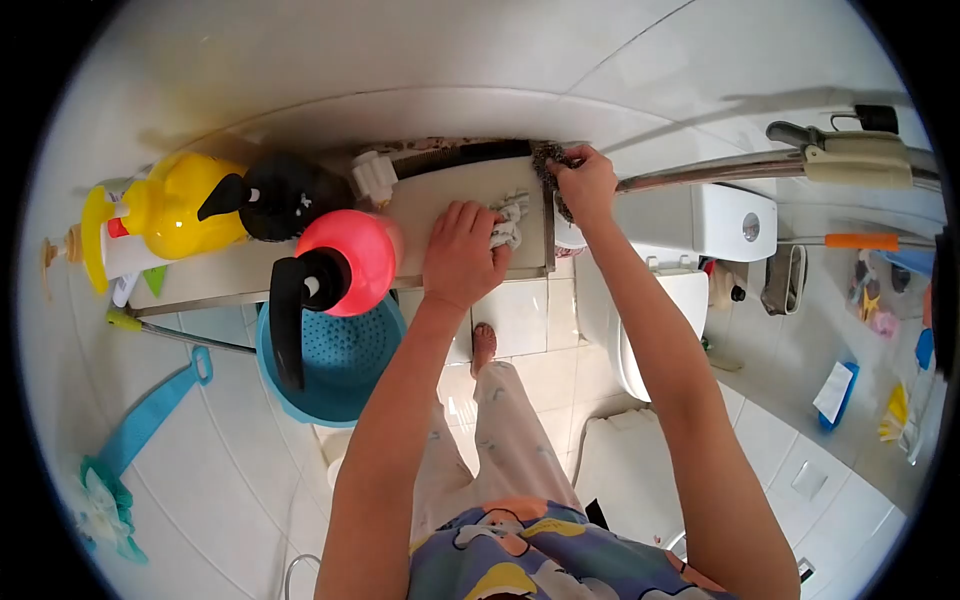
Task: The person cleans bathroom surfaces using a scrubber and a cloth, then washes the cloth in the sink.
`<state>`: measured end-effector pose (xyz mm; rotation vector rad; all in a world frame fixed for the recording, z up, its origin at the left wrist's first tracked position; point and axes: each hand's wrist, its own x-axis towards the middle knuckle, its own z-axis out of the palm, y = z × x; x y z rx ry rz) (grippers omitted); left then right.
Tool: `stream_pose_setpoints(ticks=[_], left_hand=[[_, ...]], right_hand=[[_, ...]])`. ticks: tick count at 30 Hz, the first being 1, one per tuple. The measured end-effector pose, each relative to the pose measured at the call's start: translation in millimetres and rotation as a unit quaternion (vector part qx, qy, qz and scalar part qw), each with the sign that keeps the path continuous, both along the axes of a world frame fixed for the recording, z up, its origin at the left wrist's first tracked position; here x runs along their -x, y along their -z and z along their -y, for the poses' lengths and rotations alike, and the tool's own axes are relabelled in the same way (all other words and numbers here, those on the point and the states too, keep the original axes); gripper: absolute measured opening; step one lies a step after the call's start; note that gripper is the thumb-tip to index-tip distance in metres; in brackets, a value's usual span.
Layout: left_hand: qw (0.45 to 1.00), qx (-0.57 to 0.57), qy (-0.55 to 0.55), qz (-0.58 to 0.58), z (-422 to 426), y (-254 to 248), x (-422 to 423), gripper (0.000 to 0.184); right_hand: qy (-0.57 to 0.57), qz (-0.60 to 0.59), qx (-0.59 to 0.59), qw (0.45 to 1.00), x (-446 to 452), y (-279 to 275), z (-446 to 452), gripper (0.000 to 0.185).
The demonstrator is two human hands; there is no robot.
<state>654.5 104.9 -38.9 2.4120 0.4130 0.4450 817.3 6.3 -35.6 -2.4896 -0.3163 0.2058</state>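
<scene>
On the pale shelf [430, 200], my left hand [463, 255] presses down with its fingers curled over a crumpled white-and-grey cloth [510, 222], which sticks out beside the thumb and forefinger. My right hand [585, 183] pinches a dark metal scouring pad [549, 162] against the shelf's right end. Behind my left hand, a black comb [460, 156] lies along the wall. Close by on the left stand a pink spray bottle [372, 262] with a black trigger and a small white plastic piece [374, 176].
Yellow [200, 205] and black [290, 205] pump bottles crowd the shelf's left end. A blue basin [345, 375] sits below. To the right are a metal rail [715, 172], a toilet [660, 325] and its cistern [735, 222]. A blue brush [150, 415] hangs left.
</scene>
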Motion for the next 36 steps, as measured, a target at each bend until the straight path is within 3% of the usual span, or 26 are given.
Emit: stream_pose_setpoints(ticks=[5, 6, 9, 14, 17, 18, 23, 25, 28, 31, 32, 35, 36], left_hand=[[1.000, 0.015, 0.004, -0.005, -0.5, -1.4, -1.7, 0.028], [1.000, 0.011, 0.005, -0.003, 0.1, -0.6, -0.4, 0.028], [1.000, -0.004, -0.001, 0.002, 1.3, 0.8, -0.3, 0.028], [1.000, 0.015, 0.005, -0.002, -1.8, -5.0, -2.4, 0.028], [1.000, 0.008, 0.001, 0.004, 0.7, -2.8, -0.6, 0.028], [1.000, 0.003, -0.003, 0.007, 0.4, -2.5, -0.3, 0.028], [1.000, 0.021, 0.000, -0.006, -2.4, -4.4, -1.8, 0.028], [1.000, 0.022, 0.003, -0.014, -0.2, -3.0, 0.1, 0.028], [1.000, 0.018, 0.000, -0.013, -0.8, -5.3, 0.0, 0.028], [1.000, 0.016, 0.005, -0.010, -2.6, -5.0, -2.0, 0.028], [1.000, 0.019, 0.007, -0.014, -2.3, -4.1, -2.1, 0.028], [1.000, 0.021, 0.009, -0.013, 1.0, 0.2, 0.7, 0.028], [1.000, 0.019, 0.006, -0.008, 0.4, 0.4, -0.1, 0.029]], right_hand=[[-0.006, -0.062, -0.024, 0.998, 36.0, -3.3, 32.4, 0.030], [-0.012, -0.005, 0.030, 0.999, 29.8, -1.1, 25.8, 0.029], [0.006, 0.028, -0.009, 1.000, -7.6, 1.5, -9.1, 0.027], [-0.023, -0.053, -0.019, 0.998, 39.8, -7.2, 32.6, 0.026], [-0.013, -0.013, -0.015, 1.000, 8.9, 6.1, 14.4, 0.027], [-0.014, 0.051, 0.009, 0.999, -6.1, 5.6, -2.6, 0.029], [-0.010, -0.041, -0.011, 0.999, 22.6, 8.0, 27.1, 0.033], [0.014, -0.025, 0.034, 0.999, 13.3, 10.7, 19.8, 0.033], [0.084, -0.051, -0.025, 0.995, -12.4, -1.1, -17.7, 0.035], [0.045, -0.040, -0.029, 0.998, 2.9, 16.5, 10.9, 0.035], [0.048, -0.080, -0.050, 0.994, 6.9, 14.5, 13.3, 0.036], [0.061, 0.011, -0.018, 0.998, -8.6, 15.0, -7.4, 0.036], [0.104, -0.032, -0.038, 0.993, -19.0, 17.1, -18.0, 0.036]])
